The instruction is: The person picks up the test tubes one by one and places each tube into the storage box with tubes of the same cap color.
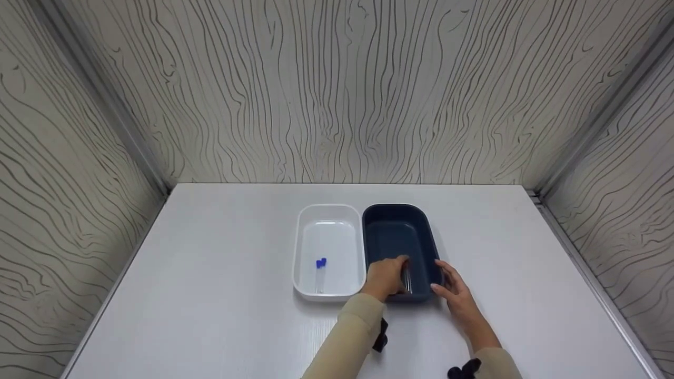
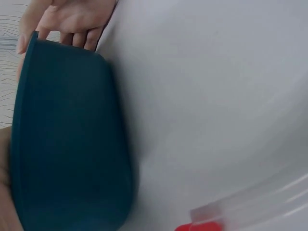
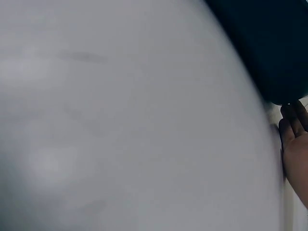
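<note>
On the table stand a white tray [image 1: 302,247] and, close to its right side, a dark blue tray [image 1: 392,234]. My left hand [image 1: 385,275] reaches into the near part of the dark blue tray, finger and thumb curled about a clear tube [image 1: 406,279], which they partly hide. At that tray's near right corner, my right hand [image 1: 459,300] holds the edge between thumb and fingers. Inside the white tray lie clear tubes with blue caps [image 1: 321,262]. A clear tube [image 2: 260,197] with a red cap [image 2: 204,226] shows at the bottom of the left wrist view.
The white table [image 1: 226,252] is bounded by wood-patterned panels [image 1: 337,95] at the back and both sides. Both forearms come in from the near edge, and the left sleeve [image 1: 347,337] covers table surface in front of the trays.
</note>
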Demonstrator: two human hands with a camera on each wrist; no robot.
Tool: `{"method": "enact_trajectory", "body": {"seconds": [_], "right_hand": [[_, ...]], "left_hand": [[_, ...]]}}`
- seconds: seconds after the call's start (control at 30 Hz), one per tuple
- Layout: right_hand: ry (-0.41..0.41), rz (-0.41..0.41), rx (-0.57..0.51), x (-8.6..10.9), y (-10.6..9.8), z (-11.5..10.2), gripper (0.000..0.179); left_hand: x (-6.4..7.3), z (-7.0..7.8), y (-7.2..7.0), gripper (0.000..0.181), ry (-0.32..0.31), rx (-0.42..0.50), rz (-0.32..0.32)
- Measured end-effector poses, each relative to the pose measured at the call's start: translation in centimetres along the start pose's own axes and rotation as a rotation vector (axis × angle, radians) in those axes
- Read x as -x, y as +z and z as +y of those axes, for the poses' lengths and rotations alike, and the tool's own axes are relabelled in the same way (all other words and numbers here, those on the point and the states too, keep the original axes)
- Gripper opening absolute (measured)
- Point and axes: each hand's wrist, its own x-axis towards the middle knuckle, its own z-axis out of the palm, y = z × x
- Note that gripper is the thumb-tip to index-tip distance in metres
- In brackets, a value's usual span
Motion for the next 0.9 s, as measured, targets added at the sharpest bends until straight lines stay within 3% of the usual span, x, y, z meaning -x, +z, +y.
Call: {"method": "enact_trajectory", "body": {"seconds": [0.6,0.9], "right_hand": [[0.022,0.0,-0.006,-0.03,0.03,0.09,0.065],[0.041,0.002,0.004,-0.08,-0.05,0.07,0.066]], "left_hand": [[0.35,-0.21,-0.1,0.08,0.013,0.041,0.016],[0.61,-0.49,0.0,0.071,0.088,0.106,0.14]]}}
